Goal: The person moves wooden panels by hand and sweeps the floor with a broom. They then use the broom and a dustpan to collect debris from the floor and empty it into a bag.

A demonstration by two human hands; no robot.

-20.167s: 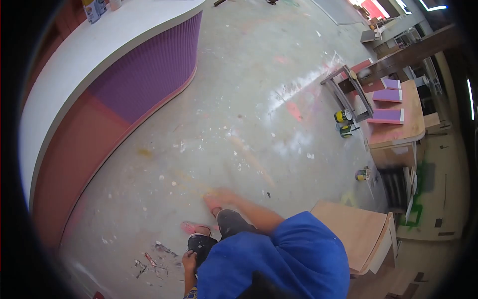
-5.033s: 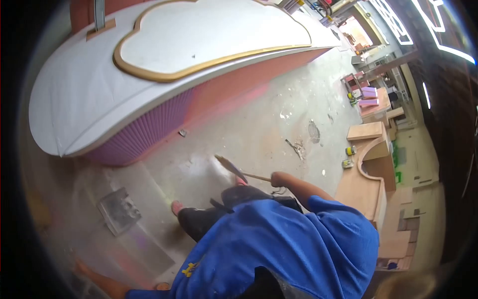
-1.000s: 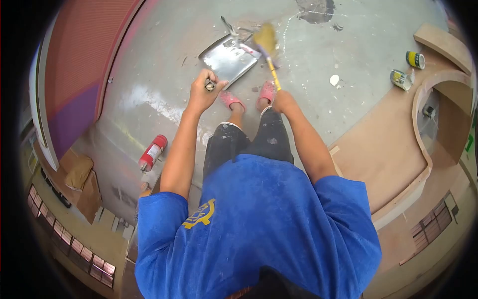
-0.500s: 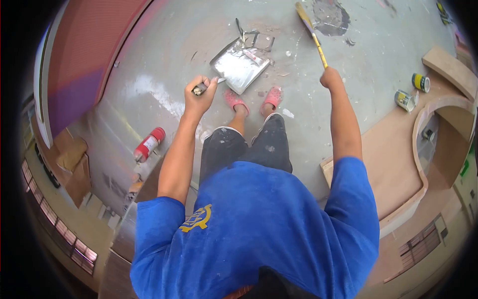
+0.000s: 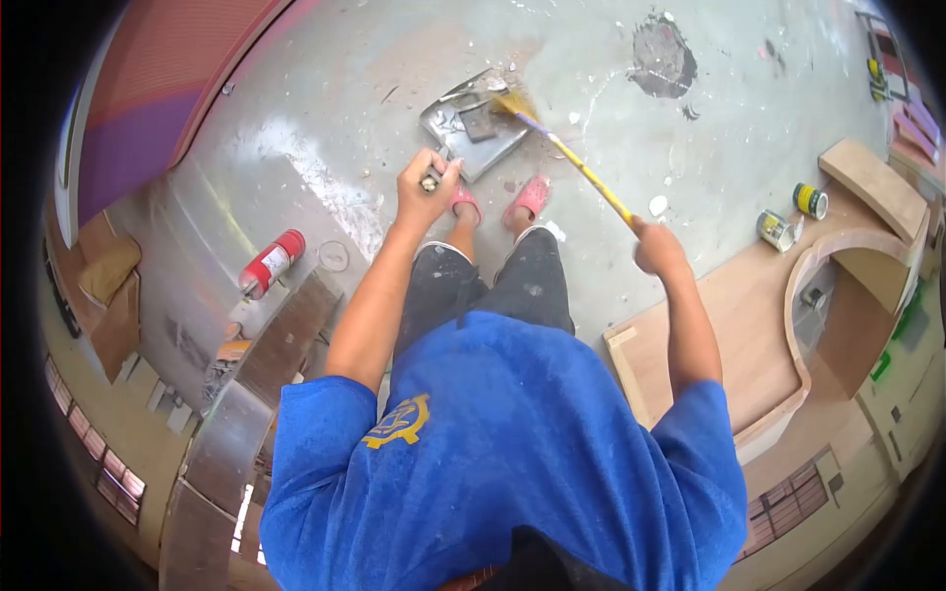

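Nearest the camera, the left hand (image 5: 426, 187) is closed around the upright handle of the dustpan (image 5: 471, 120), fingers clamped on its top end; the right hand (image 5: 655, 248) is wrapped around the yellow shaft of the broom (image 5: 572, 160), fingers shut on it, the bristles reaching down to the mouth of the pan. Between the two hands stand the person's feet in pink sandals (image 5: 498, 200), just behind the pan on the concrete floor (image 5: 631, 128).

The pan lies flat on the floor with a few dark scraps already on it; the likeliest slip is the pan's lip lifting or sliding back under the broom's push, since it is steadied only from the far end of a long handle; then grit would pass beneath it or scatter toward the toes. A hard stroke could also flick the scraps over the pan's back wall; the bristles look splayed and may leave fine dust behind.

Further out, a red fire extinguisher (image 5: 269, 263) lies on its side to the left, well apart from the pan; it could roll if kicked on a step back. To the right, two paint tins (image 5: 791, 216) sit near a curved plywood piece (image 5: 749, 325); a wide backswing of the broom might reach them. A dark stain (image 5: 661, 57) marks the floor beyond; whether it is wet I cannot tell.
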